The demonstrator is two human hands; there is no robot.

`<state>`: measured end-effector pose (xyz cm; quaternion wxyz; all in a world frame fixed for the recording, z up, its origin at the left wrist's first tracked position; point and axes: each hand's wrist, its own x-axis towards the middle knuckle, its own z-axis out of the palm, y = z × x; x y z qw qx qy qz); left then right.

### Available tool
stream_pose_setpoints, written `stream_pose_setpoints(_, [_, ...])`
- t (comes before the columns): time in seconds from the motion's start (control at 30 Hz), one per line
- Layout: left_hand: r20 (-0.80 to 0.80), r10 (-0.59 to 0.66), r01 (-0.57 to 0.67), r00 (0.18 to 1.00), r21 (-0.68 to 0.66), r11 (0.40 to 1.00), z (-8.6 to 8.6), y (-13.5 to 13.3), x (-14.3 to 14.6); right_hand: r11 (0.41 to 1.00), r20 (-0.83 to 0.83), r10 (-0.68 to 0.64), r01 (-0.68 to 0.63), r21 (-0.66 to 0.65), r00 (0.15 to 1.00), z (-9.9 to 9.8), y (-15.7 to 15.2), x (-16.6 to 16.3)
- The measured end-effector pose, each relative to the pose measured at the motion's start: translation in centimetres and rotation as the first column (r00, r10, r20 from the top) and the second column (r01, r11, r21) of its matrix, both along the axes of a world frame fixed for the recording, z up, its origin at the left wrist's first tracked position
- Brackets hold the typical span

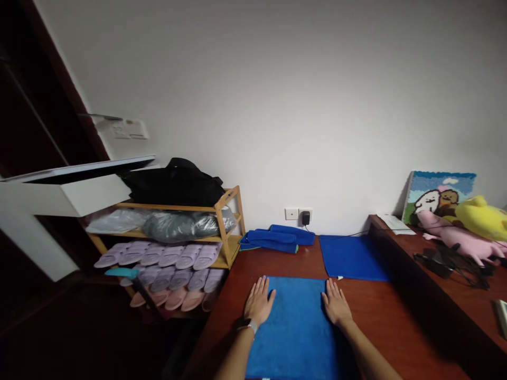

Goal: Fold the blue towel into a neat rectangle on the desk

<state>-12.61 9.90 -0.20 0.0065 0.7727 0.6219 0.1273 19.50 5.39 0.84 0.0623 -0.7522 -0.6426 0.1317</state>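
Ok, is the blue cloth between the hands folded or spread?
Spread flat: the cloth lies smooth on the table, left hand and right hand at its side edges. Cannot tell whether it is doubled.

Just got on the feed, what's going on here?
A person has both hands open and palm down: the left hand at the left edge of a blue cloth spread flat on the table, the right hand at its right edge. A darker cloth lies flat beyond, to the right; folded cloths lie near the wall.
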Motion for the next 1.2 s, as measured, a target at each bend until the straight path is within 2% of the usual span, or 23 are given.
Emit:
stream_pose_setpoints(0.3, [-0.026, 0.003, -0.003, 1.0, 0.011, 1.0, -0.6, 0.4, 0.0, 0.999, 0.007, 0.027, -0.027, 0.042, 1.0, -0.5, -2.0, -0.1])
stream_pose_setpoints(0.43, [-0.065, -0.003, 0.002, 0.998, -0.022, 1.0, 0.2, 0.4, -0.4, 0.998, -0.02, 0.022, -0.021, 0.051, 1.0, -0.2, -2.0, -0.2])
stream_pose_setpoints(0.53, [-0.077, -0.003, 0.005, 0.997, 0.017, 1.0, 1.4, 0.1, 0.4, 0.998, -0.035, 0.024, -0.023, 0.055, 0.999, 0.0, -2.0, -0.2])
stream_pose_setpoints(0.6, [-0.055, -0.036, 0.039, 0.998, 0.06, 0.997, 2.3, -0.6, 2.7, 0.998, -0.037, 0.03, -0.028, 0.057, 0.999, 0.0, -2.0, -0.2])
stream_pose_setpoints(0.7, [-0.002, -0.211, 0.211, 0.978, 0.049, 0.976, 2.7, -2.3, 8.7, 0.998, -0.032, 0.027, -0.026, 0.051, 0.999, 0.0, -2.1, -0.1])
stream_pose_setpoints(0.77, [0.028, -0.347, 0.346, 0.938, 0.025, 0.938, 2.1, -3.6, 13.3, 0.999, -0.015, 0.038, -0.037, 0.039, 0.999, 0.0, -2.2, 0.0])
stream_pose_setpoints(0.8, [0.047, -0.377, 0.377, 0.925, 0.012, 0.926, 1.6, -4.1, 15.3, 0.998, -0.002, 0.049, -0.049, 0.034, 0.999, 0.0, -2.2, 0.0])
stream_pose_setpoints(0.87, [0.068, -0.386, 0.388, 0.92, -0.025, 0.921, 0.7, -4.9, 17.6, 0.996, 0.021, 0.076, -0.077, 0.035, 0.997, -0.1, -2.2, 0.1])
stream_pose_setpoints(0.9, [0.071, -0.379, 0.382, 0.923, -0.038, 0.923, 0.3, -5.2, 17.9, 0.996, 0.026, 0.082, -0.083, 0.037, 0.996, -0.1, -2.2, 0.1])
stream_pose_setpoints(0.93, [0.067, -0.37, 0.373, 0.927, -0.047, 0.927, 0.0, -5.3, 17.5, 0.996, 0.028, 0.079, -0.08, 0.039, 0.996, -0.1, -2.2, 0.1])
stream_pose_setpoints(1.0, [0.044, -0.336, 0.339, 0.941, -0.056, 0.939, -0.1, -5.3, 14.9, 0.997, 0.025, 0.06, -0.061, 0.038, 0.998, -0.1, -2.2, 0.0])
stream_pose_setpoints(1.2, [-0.06, -0.072, 0.069, 0.996, -0.041, 0.997, 0.0, -5.0, 2.2, 0.998, 0.023, 0.036, -0.037, 0.045, 0.999, -0.7, -2.2, -0.1])
